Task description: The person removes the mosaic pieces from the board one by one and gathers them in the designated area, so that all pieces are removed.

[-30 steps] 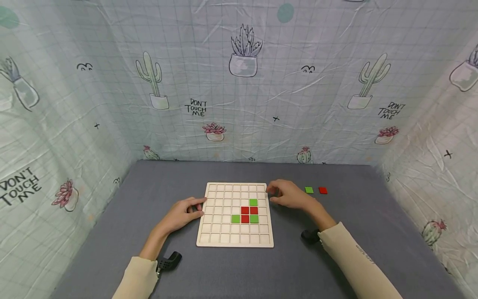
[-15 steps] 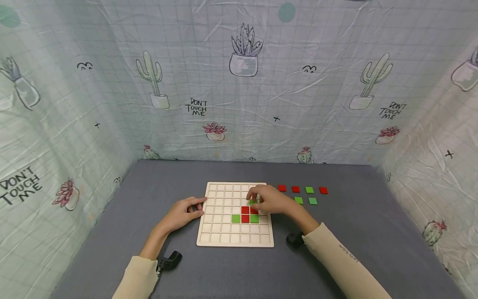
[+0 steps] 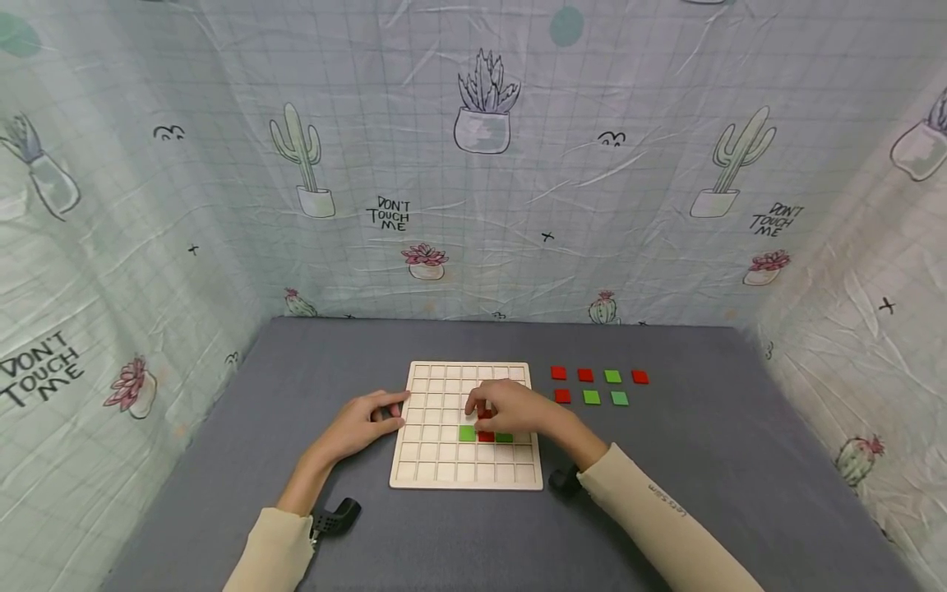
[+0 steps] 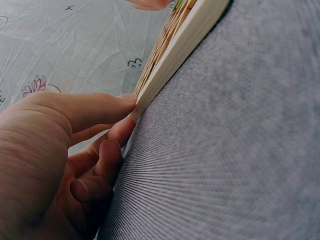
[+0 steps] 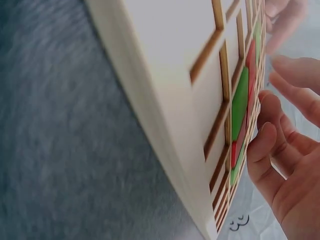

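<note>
A pale wooden grid board (image 3: pixel 429 452) lies flat on the grey table. My left hand (image 3: pixel 362 423) holds its left edge, with the thumb tip (image 4: pixel 127 97) at the top rim and a finger against the side. Over the right half of the board is my right hand (image 3: pixel 514 404), fingers bent and spread apart, with no tile seen between them. Below its fingers sit a green tile (image 3: pixel 467 433) and a red tile (image 3: pixel 486 437). Other tiles on the board are partly or wholly covered by this hand; the right wrist view shows a green tile (image 5: pixel 240 104) and red ones in grid cells.
Right of the board, several loose tiles lie in two rows, among them a red tile (image 3: pixel 562 396) and a green tile (image 3: pixel 619 399). A printed cloth (image 3: pixel 473 205) stands behind the table (image 3: pixel 355 345) and along both sides.
My right hand has moved left from beside the board's right edge to over its coloured tiles. The loose tiles it covered now show. My left hand has stayed at the edge.
</note>
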Available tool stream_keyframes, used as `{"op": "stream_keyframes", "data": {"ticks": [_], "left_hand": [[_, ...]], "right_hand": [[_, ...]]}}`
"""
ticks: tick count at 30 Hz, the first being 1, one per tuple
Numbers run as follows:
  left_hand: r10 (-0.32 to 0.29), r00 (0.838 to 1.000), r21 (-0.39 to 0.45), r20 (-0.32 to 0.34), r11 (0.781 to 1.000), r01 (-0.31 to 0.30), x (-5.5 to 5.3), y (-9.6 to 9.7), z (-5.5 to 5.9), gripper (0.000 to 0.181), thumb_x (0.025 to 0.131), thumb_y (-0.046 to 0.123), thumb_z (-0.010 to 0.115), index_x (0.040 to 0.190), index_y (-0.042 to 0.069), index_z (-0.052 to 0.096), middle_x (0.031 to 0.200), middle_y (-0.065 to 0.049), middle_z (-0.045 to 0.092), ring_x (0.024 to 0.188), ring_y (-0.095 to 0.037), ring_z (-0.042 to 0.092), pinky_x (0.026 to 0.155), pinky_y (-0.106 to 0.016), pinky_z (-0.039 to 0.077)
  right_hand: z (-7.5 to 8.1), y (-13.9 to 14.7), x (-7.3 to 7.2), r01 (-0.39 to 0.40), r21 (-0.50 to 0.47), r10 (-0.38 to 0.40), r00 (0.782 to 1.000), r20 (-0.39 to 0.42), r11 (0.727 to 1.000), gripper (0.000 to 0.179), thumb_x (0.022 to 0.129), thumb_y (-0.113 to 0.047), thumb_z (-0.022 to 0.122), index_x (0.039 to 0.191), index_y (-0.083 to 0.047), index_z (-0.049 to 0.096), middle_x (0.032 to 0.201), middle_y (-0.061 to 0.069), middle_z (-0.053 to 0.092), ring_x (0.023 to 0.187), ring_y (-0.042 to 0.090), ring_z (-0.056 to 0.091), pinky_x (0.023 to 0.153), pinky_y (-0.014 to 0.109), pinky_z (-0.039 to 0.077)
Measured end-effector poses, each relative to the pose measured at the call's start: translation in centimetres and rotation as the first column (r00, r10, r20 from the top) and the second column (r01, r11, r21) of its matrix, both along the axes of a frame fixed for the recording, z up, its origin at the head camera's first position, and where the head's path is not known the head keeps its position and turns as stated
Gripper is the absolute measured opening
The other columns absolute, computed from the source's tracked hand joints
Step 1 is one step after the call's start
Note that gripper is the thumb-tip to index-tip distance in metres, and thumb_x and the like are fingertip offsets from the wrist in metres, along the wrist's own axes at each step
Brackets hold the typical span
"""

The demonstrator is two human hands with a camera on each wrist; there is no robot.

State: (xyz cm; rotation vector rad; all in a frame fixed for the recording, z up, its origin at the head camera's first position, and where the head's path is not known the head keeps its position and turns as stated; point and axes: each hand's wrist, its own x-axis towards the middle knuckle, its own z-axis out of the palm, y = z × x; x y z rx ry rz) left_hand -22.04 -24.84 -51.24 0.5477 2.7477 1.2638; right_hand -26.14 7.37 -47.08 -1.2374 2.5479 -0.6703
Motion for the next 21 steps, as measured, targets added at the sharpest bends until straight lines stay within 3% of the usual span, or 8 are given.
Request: {"op": "stream_keyframes", "data": {"ticks": [9, 21], "left_hand": [[0.000, 1.000, -0.004, 0.004, 1.000, 0.000, -0.1, 0.0, -0.1, 0.047, 0.097, 0.022, 0.073, 0.143, 0.011, 0.064, 0.100, 0.002, 0.065, 0.067, -0.006, 0.051, 0.064, -0.024, 0.043], [0.005, 1.000, -0.007, 0.005, 1.000, -0.005, 0.0, 0.0, -0.2, 0.047, 0.097, 0.021, 0.073, 0.142, 0.011, 0.064, 0.100, 0.002, 0.065, 0.066, -0.006, 0.051, 0.063, -0.024, 0.042]], "right_hand": [[0.0, -1.1, 0.5, 0.004, 0.061, -0.004, 1.000, -0.004, 0.998, 0.011, 0.093, -0.021, 0.076, 0.103, -0.022, 0.076, 0.091, -0.010, 0.063, 0.080, 0.003, 0.055, 0.076, 0.024, 0.047], [-0.2, -1.4, 0.7, -0.030, 0.038, 0.030, 1.000, 0.001, 0.999, 0.013, 0.091, -0.019, 0.080, 0.103, -0.019, 0.077, 0.086, -0.009, 0.064, 0.075, 0.003, 0.054, 0.075, 0.024, 0.046]]}}
